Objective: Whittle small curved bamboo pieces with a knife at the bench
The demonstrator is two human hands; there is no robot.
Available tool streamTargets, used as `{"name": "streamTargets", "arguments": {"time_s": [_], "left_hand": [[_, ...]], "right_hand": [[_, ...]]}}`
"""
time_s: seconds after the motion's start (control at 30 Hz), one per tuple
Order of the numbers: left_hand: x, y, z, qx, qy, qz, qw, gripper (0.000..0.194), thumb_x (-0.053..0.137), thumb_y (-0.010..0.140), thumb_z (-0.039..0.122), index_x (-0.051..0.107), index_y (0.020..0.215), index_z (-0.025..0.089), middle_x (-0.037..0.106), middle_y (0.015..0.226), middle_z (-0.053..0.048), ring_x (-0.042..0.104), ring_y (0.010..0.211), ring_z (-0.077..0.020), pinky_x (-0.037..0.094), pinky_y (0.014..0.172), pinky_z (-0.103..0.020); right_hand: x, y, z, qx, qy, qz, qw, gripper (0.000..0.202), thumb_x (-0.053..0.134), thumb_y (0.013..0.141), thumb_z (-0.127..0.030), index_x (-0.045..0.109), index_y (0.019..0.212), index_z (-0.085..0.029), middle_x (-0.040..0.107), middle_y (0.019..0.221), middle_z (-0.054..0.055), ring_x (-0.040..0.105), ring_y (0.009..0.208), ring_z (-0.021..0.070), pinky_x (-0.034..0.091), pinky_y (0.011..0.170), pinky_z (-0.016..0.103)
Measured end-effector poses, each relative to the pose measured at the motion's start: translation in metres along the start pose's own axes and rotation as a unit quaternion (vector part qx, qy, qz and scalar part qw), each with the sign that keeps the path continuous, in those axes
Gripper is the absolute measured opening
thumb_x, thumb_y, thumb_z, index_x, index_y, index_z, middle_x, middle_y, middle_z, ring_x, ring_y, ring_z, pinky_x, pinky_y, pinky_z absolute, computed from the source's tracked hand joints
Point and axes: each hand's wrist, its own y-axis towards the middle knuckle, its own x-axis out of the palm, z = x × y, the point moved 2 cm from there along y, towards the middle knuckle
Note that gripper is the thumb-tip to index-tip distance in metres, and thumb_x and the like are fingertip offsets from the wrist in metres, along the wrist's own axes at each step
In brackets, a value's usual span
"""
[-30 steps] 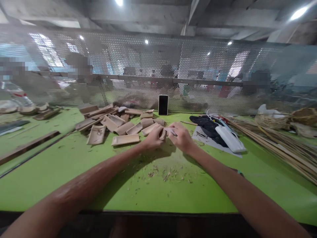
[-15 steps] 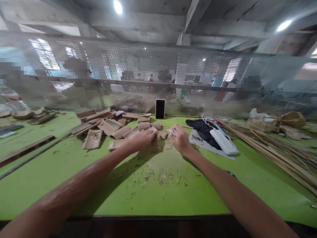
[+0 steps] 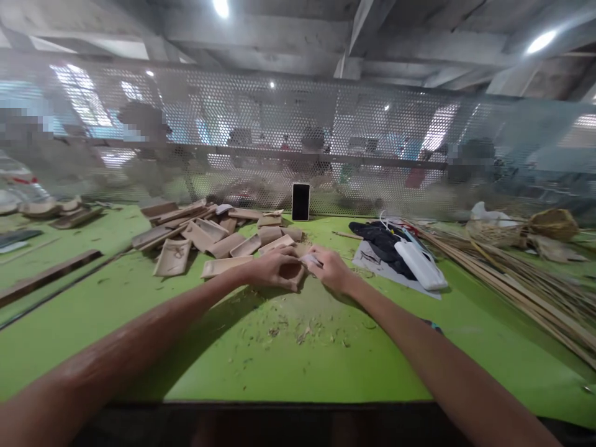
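The green table [image 3: 363, 372] fills the near and middle scene; a hard knock to it could disturb what lies loose on it. On the right, long strips [image 3: 503, 285] run from far to near, and the right arm could catch their ends if it swung wide. Far left of the hands, the pile [image 3: 228, 239] is heaped loosely, so a push from the left wrist, which passes just beside its nearest piece, might set it sliding. Far right, a black cloth [image 3: 379, 242] lies bunched, with a white case [image 3: 421, 266] against it.

At the middle, the left hand [image 3: 270, 268] grasps a curved piece [image 3: 293, 285] just above the table, its hollow side partly showing. The right hand [image 3: 333, 271] is closed round a slim pale tool [image 3: 311, 259], brought up to the piece's right edge. Beyond them a phone [image 3: 300, 202] stands upright, likely to topple if jolted.

The piece is held in the fingers alone, so it could twist under pressure. The tool's edge is too blurred to judge; if sharp, a slip would carry it towards the left fingers. Shavings [image 3: 302, 334] near the hands could stick to the skin and loosen the grip.
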Motion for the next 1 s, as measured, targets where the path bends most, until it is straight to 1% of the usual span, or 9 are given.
{"name": "streamTargets", "arguments": {"time_s": [0.13,0.2,0.33,0.43,0.53,0.67,0.8,0.93,1.0], "left_hand": [[-0.006,-0.006,-0.004,-0.041,-0.028,-0.014,0.999,0.067,0.072,0.077,0.063,0.067,0.128,0.019,0.062,0.121,-0.012,0.057,0.105,-0.0277,0.043,0.086,-0.033],[-0.006,-0.007,-0.005,-0.049,-0.031,-0.022,0.998,0.065,0.071,0.078,0.064,0.069,0.127,0.020,0.062,0.115,-0.011,0.058,0.099,-0.0263,0.042,0.081,-0.032],[-0.007,-0.007,-0.005,-0.033,-0.052,0.001,0.998,0.058,0.075,0.075,0.062,0.074,0.116,0.022,0.059,0.103,-0.008,0.056,0.091,-0.0244,0.041,0.076,-0.031],[-0.005,-0.007,-0.008,-0.033,-0.075,0.016,0.997,0.057,0.076,0.074,0.061,0.075,0.116,0.022,0.059,0.101,-0.008,0.056,0.091,-0.0240,0.041,0.077,-0.031],[-0.003,-0.006,-0.012,-0.037,-0.078,0.021,0.996,0.059,0.076,0.074,0.060,0.074,0.118,0.022,0.059,0.101,-0.008,0.055,0.092,-0.0247,0.041,0.078,-0.031],[-0.002,-0.004,-0.014,-0.009,-0.050,0.000,0.999,0.058,0.077,0.073,0.061,0.074,0.116,0.022,0.058,0.101,-0.007,0.054,0.095,-0.0254,0.040,0.080,-0.031],[-0.005,-0.003,-0.012,-0.017,-0.033,-0.010,0.999,0.059,0.074,0.076,0.061,0.072,0.118,0.019,0.058,0.108,-0.009,0.054,0.101,-0.0269,0.040,0.084,-0.032],[-0.005,-0.006,-0.008,-0.031,-0.031,-0.024,0.999,0.057,0.073,0.076,0.061,0.071,0.116,0.020,0.057,0.111,-0.009,0.054,0.095,-0.0246,0.040,0.078,-0.030],[-0.003,-0.006,-0.007,-0.047,-0.032,-0.029,0.998,0.059,0.072,0.077,0.061,0.068,0.119,0.019,0.057,0.111,-0.009,0.054,0.096,-0.0245,0.041,0.077,-0.029]], "right_hand": [[0.003,-0.002,-0.010,-0.025,-0.008,-0.073,0.997,0.021,0.054,0.097,-0.022,0.071,0.085,-0.017,0.063,0.097,0.007,0.057,0.082,0.0176,0.047,0.079,0.034],[0.007,-0.006,-0.013,-0.038,-0.021,-0.092,0.995,0.021,0.056,0.097,-0.022,0.073,0.087,-0.017,0.063,0.098,0.007,0.058,0.083,0.0184,0.048,0.079,0.035],[0.015,-0.012,-0.013,-0.070,-0.021,-0.083,0.994,0.019,0.057,0.097,-0.021,0.075,0.094,-0.016,0.063,0.100,0.009,0.060,0.089,0.0200,0.050,0.081,0.035],[0.018,-0.009,-0.009,-0.088,-0.036,-0.070,0.993,0.018,0.060,0.093,-0.015,0.076,0.101,-0.017,0.064,0.100,0.010,0.060,0.091,0.0220,0.050,0.082,0.037],[0.018,-0.005,-0.008,-0.076,-0.055,-0.050,0.994,0.018,0.061,0.090,-0.012,0.078,0.094,-0.017,0.065,0.097,0.011,0.059,0.089,0.0232,0.050,0.080,0.039],[0.019,-0.004,-0.008,-0.068,-0.001,-0.071,0.995,0.017,0.061,0.092,-0.016,0.079,0.091,-0.018,0.066,0.100,0.009,0.060,0.092,0.0220,0.049,0.083,0.038],[0.018,-0.006,-0.003,-0.069,-0.047,-0.052,0.995,0.022,0.062,0.090,-0.012,0.080,0.099,-0.021,0.068,0.102,0.009,0.057,0.097,0.0242,0.047,0.086,0.041],[0.019,-0.007,-0.004,-0.096,-0.039,-0.066,0.992,0.019,0.064,0.092,-0.016,0.080,0.100,-0.022,0.068,0.097,0.008,0.054,0.097,0.0239,0.046,0.085,0.040],[0.019,-0.007,-0.004,-0.103,-0.057,-0.056,0.991,0.019,0.066,0.091,-0.015,0.081,0.101,-0.023,0.069,0.095,0.008,0.053,0.098,0.0250,0.045,0.084,0.041]]}}
